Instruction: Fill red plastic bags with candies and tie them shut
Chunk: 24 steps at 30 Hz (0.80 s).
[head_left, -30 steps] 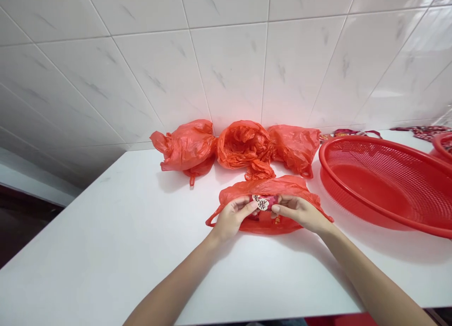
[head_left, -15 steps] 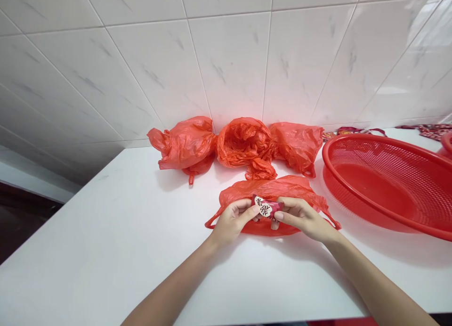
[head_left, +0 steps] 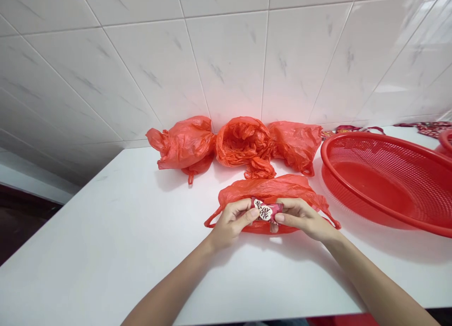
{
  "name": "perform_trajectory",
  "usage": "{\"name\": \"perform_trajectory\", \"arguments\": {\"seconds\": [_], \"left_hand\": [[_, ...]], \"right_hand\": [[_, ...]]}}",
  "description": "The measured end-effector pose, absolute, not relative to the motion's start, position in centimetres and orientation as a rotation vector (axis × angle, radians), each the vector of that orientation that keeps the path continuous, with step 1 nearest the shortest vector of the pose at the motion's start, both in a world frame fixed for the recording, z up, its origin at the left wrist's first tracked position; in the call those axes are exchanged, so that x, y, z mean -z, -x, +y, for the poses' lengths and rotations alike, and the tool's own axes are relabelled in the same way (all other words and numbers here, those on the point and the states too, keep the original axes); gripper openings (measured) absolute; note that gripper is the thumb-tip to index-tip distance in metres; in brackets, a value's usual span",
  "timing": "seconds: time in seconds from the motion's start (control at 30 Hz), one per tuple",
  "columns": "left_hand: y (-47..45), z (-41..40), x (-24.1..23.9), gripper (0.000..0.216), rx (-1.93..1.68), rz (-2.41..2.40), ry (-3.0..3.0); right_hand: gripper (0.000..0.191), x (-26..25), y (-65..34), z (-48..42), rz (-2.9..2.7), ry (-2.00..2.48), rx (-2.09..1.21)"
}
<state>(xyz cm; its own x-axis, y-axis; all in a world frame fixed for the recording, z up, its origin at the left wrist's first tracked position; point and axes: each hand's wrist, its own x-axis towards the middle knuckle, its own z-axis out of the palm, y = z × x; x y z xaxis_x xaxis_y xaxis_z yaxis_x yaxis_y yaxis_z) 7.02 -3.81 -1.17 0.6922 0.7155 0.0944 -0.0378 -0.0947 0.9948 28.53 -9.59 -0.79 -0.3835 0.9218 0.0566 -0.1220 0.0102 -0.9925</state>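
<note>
Between my two hands is a small dark-red wrapped candy [head_left: 265, 211] with a pale printed patch and dark lettering. My left hand [head_left: 233, 222] pinches its left end with thumb and fingers. The right end is gripped by my right hand [head_left: 304, 218], thumb on top. Under and behind the candy lies a red plastic bag [head_left: 271, 187], spread flat on the white table [head_left: 116, 250], its handle loops out to the left and right. The bag's near part is partly covered by my hands.
Along the tiled wall [head_left: 226, 62] stand a bulging red bag [head_left: 187, 142], an open crumpled red bag [head_left: 243, 142] and another red bag [head_left: 296, 144]. To the right sits a large red mesh basket [head_left: 374, 187]. Patterned red cloth straps [head_left: 432, 129] lie behind it.
The candy has turned slightly in my fingers, its printed patch now facing up a little differently. Both hands stay in nearly the same place. The view has shifted very slightly.
</note>
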Motion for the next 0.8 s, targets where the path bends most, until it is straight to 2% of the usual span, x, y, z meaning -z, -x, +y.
{"name": "perform_trajectory", "arguments": {"seconds": [0.3,0.53,0.8], "left_hand": [[-7.00,-3.99,1.38,0.035,-0.702,0.513,-1.704],[-7.35,-4.17,0.91,0.028,-0.657,0.450,-1.607],[-7.34,-4.38,1.71,0.041,-0.818,0.711,-1.698]], "right_hand": [[0.026,1.29,-27.97,-9.58,-1.495,0.955,-1.369],[0.028,1.17,-28.17,-9.68,-1.497,0.951,-1.402],[0.028,1.34,-27.88,-9.62,-1.477,0.966,-1.380]]}}
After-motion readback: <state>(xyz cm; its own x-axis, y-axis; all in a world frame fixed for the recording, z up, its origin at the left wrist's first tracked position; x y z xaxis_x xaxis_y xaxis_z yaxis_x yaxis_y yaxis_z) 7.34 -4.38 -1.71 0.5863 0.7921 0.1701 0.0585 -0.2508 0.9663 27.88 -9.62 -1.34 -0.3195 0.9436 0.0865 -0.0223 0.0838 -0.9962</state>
